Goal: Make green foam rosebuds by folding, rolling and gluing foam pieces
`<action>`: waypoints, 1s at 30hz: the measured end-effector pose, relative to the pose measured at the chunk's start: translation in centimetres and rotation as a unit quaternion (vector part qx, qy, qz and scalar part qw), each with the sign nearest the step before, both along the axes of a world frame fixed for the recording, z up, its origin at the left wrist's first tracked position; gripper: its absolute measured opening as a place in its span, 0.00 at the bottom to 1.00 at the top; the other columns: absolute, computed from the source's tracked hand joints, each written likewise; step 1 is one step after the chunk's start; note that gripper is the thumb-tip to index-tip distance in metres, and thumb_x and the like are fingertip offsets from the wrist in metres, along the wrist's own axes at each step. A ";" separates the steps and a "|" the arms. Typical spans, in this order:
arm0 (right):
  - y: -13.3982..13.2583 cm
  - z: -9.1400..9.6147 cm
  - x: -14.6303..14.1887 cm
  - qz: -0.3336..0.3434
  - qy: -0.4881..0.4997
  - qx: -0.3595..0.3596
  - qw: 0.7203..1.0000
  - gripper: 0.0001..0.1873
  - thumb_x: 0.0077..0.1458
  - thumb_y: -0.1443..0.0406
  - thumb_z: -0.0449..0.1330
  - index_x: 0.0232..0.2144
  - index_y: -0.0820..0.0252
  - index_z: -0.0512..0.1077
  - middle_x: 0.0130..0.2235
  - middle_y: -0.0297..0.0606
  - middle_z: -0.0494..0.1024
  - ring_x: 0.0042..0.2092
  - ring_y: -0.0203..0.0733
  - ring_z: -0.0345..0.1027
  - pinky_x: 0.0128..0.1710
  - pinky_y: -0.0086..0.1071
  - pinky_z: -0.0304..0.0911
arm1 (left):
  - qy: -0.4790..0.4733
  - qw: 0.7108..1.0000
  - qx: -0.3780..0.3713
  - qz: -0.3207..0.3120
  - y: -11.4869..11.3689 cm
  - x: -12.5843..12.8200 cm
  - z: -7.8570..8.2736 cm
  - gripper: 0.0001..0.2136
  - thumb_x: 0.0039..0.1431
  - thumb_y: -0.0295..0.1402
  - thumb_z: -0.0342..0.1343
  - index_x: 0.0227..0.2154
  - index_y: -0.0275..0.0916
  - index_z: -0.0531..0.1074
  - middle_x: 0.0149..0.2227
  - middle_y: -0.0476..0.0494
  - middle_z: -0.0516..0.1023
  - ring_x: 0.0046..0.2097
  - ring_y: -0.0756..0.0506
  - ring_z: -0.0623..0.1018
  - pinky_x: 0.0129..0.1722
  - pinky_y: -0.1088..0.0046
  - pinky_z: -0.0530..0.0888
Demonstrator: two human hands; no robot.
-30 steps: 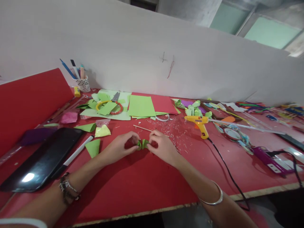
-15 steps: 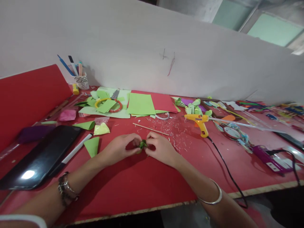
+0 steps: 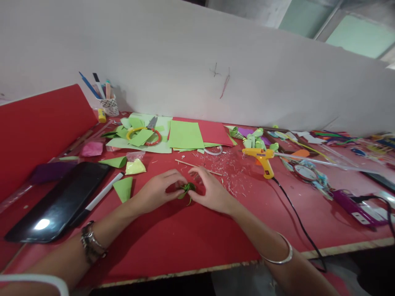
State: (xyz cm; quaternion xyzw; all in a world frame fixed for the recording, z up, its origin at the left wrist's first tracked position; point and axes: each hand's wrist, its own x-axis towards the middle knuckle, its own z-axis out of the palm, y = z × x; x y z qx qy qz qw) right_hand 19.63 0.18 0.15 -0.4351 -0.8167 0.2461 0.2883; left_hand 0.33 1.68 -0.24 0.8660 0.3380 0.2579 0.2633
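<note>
A small dark-green curled paper piece (image 3: 189,188) sits between my two hands, just above the red tabletop. My left hand (image 3: 160,190) pinches its left side between thumb and fingertips. My right hand (image 3: 212,192) is on the other side, its thumb at the paper's edge and its index finger lifted away, leaving a gap. A thin strip hangs below the piece. Behind my hands lies a thin wooden stick (image 3: 197,167). Left of my left hand are a green paper cone (image 3: 123,189) and a small bag of yellow material (image 3: 135,166).
A yellow glue gun (image 3: 261,158) with a black cord lies to the right, beside scattered white shavings. Scissors (image 3: 148,133) and green paper sheets (image 3: 185,135) are at the back. A black phone-like slab (image 3: 58,201) and a white marker (image 3: 105,192) lie left; a purple power strip (image 3: 354,207) lies right.
My right fingertips have spread, and the index finger has lifted off the green paper piece. My left hand stays on it. The view has shifted slightly.
</note>
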 end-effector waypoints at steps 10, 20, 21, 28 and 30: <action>0.6 -0.7 0.0 0.049 0.012 -0.074 0.996 0.04 0.47 0.70 0.53 0.30 0.60 0.65 0.29 0.32 0.65 0.29 0.31 0.60 0.29 0.24 0.57 | 0.001 1.000 -0.016 0.016 0.1 0.0 0.2 0.06 0.53 0.30 0.50 0.35 0.40 0.66 0.33 0.49 0.71 0.35 0.50 0.72 0.36 0.76 0.68; 0.7 -0.6 0.1 0.047 0.026 -0.088 0.995 0.08 0.44 0.74 0.51 0.30 0.61 0.65 0.27 0.30 0.63 0.27 0.29 0.57 0.27 0.24 0.55 | 0.007 0.999 -0.038 0.003 0.2 0.1 0.2 0.07 0.53 0.29 0.49 0.36 0.39 0.66 0.31 0.50 0.70 0.33 0.52 0.71 0.34 0.79 0.67; 0.7 -0.7 0.1 0.047 0.027 -0.092 0.994 0.08 0.44 0.74 0.51 0.30 0.61 0.65 0.27 0.30 0.64 0.27 0.30 0.58 0.28 0.24 0.55 | 0.011 0.999 -0.033 0.003 0.2 0.1 0.2 0.06 0.54 0.29 0.49 0.35 0.39 0.66 0.32 0.50 0.70 0.33 0.52 0.71 0.34 0.79 0.67; 0.7 -0.7 0.1 0.047 0.020 -0.093 0.994 0.09 0.42 0.75 0.52 0.29 0.60 0.64 0.28 0.30 0.64 0.29 0.31 0.57 0.29 0.24 0.54 | 0.031 0.999 -0.009 -0.007 0.2 -0.1 -0.2 0.04 0.55 0.29 0.48 0.31 0.38 0.67 0.31 0.48 0.68 0.33 0.51 0.70 0.34 0.78 0.66; 0.7 -0.7 0.1 0.048 0.017 -0.089 0.995 0.09 0.42 0.75 0.52 0.29 0.60 0.64 0.28 0.30 0.63 0.29 0.30 0.57 0.29 0.24 0.54 | 0.034 0.999 -0.008 -0.010 0.3 -0.1 -0.3 0.04 0.55 0.29 0.48 0.31 0.38 0.67 0.32 0.48 0.68 0.34 0.51 0.70 0.34 0.78 0.65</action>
